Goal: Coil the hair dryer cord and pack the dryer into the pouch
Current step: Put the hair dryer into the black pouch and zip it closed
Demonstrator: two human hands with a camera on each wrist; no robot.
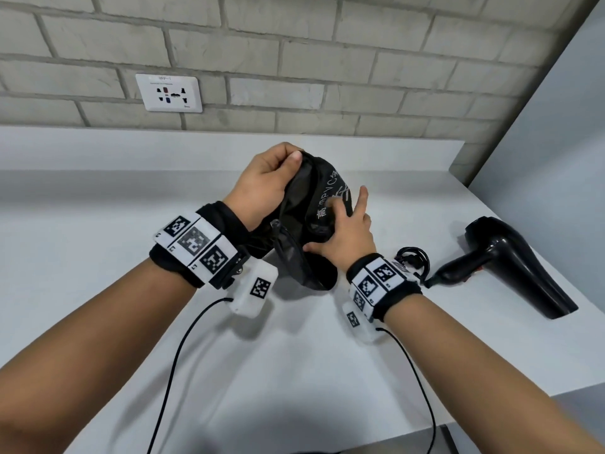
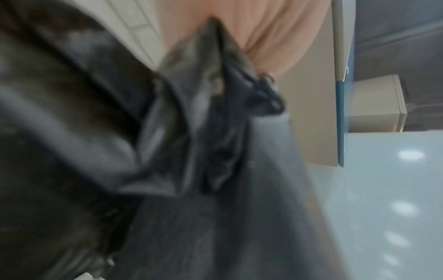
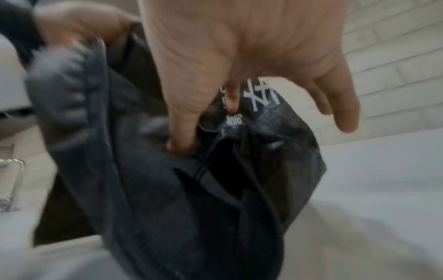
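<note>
A black pouch [image 1: 304, 224] with white print is held up over the white table [image 1: 131, 322]. My left hand [image 1: 288, 162] grips its far top edge, thumb on the fabric. My right hand [image 1: 327, 224] pinches the near side, thumb [image 3: 179, 132] pressed into the open mouth, index finger [image 3: 232, 98] on the printed face and the other fingers spread. The left wrist view is blurred: pouch fabric [image 2: 191, 132] with a zipper pull [image 2: 271, 100] under my left hand [image 2: 251, 28]. The black hair dryer [image 1: 510, 267] lies on the table to the right, its coiled cord [image 1: 412, 260] behind my right wrist.
A wall socket [image 1: 168, 92] sits in the grey brick wall [image 1: 327, 44] behind a raised ledge. The table ends at a right edge [image 1: 556, 385] near the dryer. Thin black cables [image 1: 183, 348] from my wrist cameras trail across the near tabletop.
</note>
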